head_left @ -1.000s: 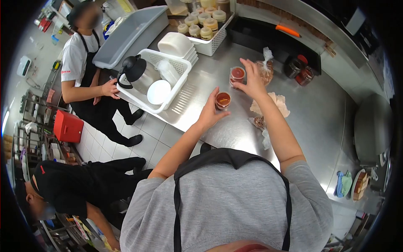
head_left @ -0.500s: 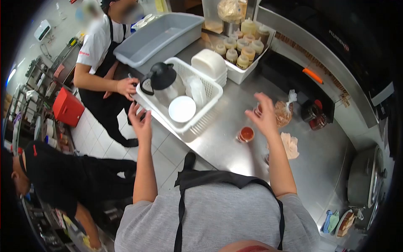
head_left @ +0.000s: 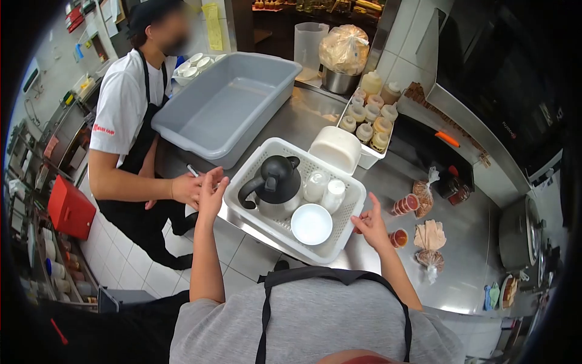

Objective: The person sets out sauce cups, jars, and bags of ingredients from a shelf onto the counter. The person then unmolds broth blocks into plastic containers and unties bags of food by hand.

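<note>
A white plastic basket (head_left: 254, 229) lies between my hands at the edge of the steel counter. It holds a jug with a black lid (head_left: 279, 179), a white bowl (head_left: 311, 224) and two clear containers (head_left: 324, 189). My left hand (head_left: 211, 191) is by the basket's left side, fingers outstretched, overlapping a co-worker's hand (head_left: 185, 189) in view; whether they touch, I cannot tell. Beside the basket's right side is my right hand (head_left: 373, 225), thumb and fingers apart; contact with the rim is unclear. Just right of it stands a small cup with red contents (head_left: 398, 238).
A grey tub (head_left: 227, 145) sits at the far left of the counter, near the co-worker. White containers (head_left: 335, 148) and a bin of squeeze bottles (head_left: 370, 159) stand behind the basket. Stacked red cups (head_left: 405, 205) and bagged food (head_left: 423, 197) lie to the right.
The view has shifted, and the basket now appears between my hands. My right hand has come down from above the cups to the basket's right side.
</note>
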